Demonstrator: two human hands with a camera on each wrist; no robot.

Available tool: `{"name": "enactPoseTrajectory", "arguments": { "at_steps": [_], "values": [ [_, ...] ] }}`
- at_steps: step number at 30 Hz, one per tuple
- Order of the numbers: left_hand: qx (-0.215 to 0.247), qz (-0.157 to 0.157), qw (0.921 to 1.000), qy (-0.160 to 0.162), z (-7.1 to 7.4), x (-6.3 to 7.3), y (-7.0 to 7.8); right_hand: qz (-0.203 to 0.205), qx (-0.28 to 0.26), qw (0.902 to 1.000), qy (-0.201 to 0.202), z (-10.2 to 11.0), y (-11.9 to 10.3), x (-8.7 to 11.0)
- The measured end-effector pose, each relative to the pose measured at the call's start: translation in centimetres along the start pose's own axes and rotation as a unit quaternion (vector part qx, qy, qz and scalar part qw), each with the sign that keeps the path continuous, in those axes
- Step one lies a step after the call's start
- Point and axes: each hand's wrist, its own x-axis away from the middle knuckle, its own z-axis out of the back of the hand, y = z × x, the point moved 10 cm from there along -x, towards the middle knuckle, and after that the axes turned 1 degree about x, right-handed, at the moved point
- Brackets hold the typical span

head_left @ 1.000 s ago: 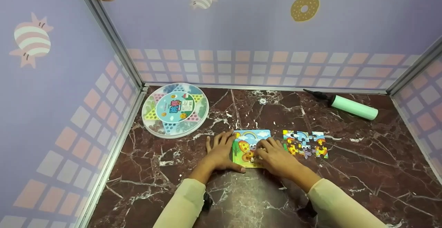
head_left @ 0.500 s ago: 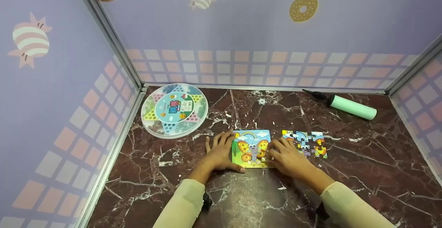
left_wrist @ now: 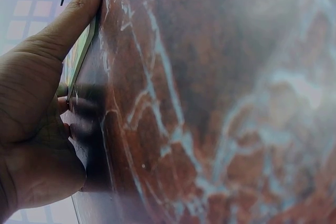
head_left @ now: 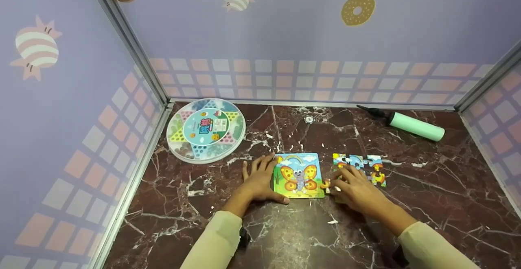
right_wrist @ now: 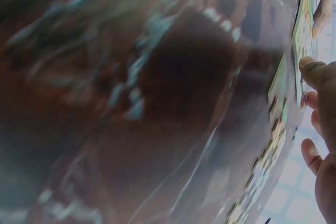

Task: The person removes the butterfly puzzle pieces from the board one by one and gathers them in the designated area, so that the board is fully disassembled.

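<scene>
A square jigsaw tray (head_left: 299, 176) with a butterfly picture lies on the dark marbled table. My left hand (head_left: 259, 181) rests at its left side, thumb along the bottom edge and a fingertip at the upper left corner; the left wrist view shows the thumb (left_wrist: 73, 17) extended along that edge. Just right of the tray, my right hand (head_left: 354, 187) pinches a small orange and white puzzle piece (head_left: 326, 184), partly covered by the fingers. Beyond that hand are loosely arranged puzzle pieces (head_left: 375, 162), some hidden beneath it. A green piece (right_wrist: 278, 80) shows in the right wrist view.
A round Chinese checkers set (head_left: 206, 131) lies at the back left. At the back right is a mint-green hand pump (head_left: 417, 126) with a black nozzle. A small round token (head_left: 309, 119) sits near the back wall (head_left: 285, 77). Patterned panels stand at both sides.
My right hand has moved rightward from over the butterfly picture to beyond the tray's right edge, bringing a puzzle piece along. The left hand has stayed in place.
</scene>
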Motion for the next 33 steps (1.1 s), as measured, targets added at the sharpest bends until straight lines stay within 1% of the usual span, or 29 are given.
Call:
{"name": "enactPoseTrajectory", "arguments": {
  "at_steps": [1,2,5,8,9,11,13,17,23,27,33],
  "values": [
    [0.000,0.000,1.0000,-0.001,0.0,0.0,0.1,0.001,-0.001,1.0000,0.004,0.2,0.2,0.3],
    [-0.001,-0.003,1.0000,0.001,0.1,0.1,0.2,0.009,-0.013,0.9998,0.013,-0.5,1.1,1.1],
    [-0.001,-0.002,1.0000,-0.002,0.0,0.1,0.2,0.006,-0.011,0.9997,0.020,0.0,1.6,1.8],
    [-0.004,-0.004,1.0000,0.002,0.0,-0.1,0.1,-0.003,-0.005,0.9998,0.017,0.6,2.1,2.4],
    [-0.002,-0.004,1.0000,0.002,0.0,-0.1,0.0,-0.013,0.008,0.9998,0.010,1.6,1.5,2.0],
    [-0.001,-0.007,1.0000,0.006,0.0,-0.2,0.0,-0.018,0.011,0.9998,0.006,1.9,1.8,2.5],
    [-0.004,-0.009,0.9999,0.010,0.0,-0.3,-0.1,-0.021,0.015,0.9997,0.003,2.1,1.9,2.8],
    [-0.010,-0.005,0.9999,0.007,-0.1,-0.4,-0.3,-0.030,0.020,0.9994,-0.004,2.5,2.3,3.6],
    [-0.010,-0.002,0.9999,-0.004,0.2,0.1,0.2,-0.049,0.025,0.9983,-0.018,2.7,2.9,4.8],
    [-0.005,-0.003,0.9999,-0.009,0.1,0.0,0.1,-0.048,0.029,0.9983,-0.018,2.7,3.1,5.6],
    [-0.001,-0.005,1.0000,-0.008,-0.4,-0.3,-0.4,-0.042,0.033,0.9984,-0.015,2.8,3.3,6.4]
  ]
}}
